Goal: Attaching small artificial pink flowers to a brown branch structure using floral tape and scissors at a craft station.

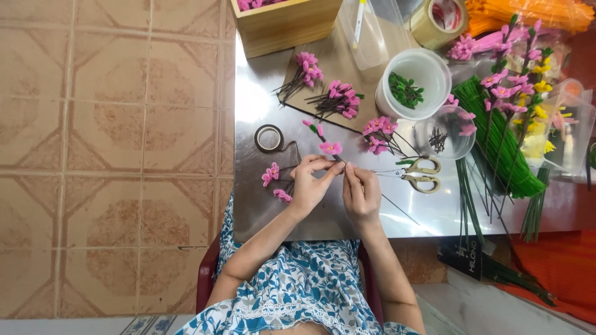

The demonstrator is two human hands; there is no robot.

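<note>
Over the table (261, 111) middle | both hands pinch a pink flower stem (323, 139) | left hand (310, 183) grips below the bloom, right hand (362, 193) just beside | stem runs up-left away from me | scissors (421, 174) sit right, looks like.

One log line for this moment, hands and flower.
left hand: pinching pink flower sprig | right hand: gripping its wire stem | scissors: beside, on metal table

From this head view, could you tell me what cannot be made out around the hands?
- Head view: the join on the pink flower stem is hidden by the fingertips of the left hand and right hand.
- The wooden box is cut off by the top edge.
- The contents of the white tub are too small to identify.
</note>
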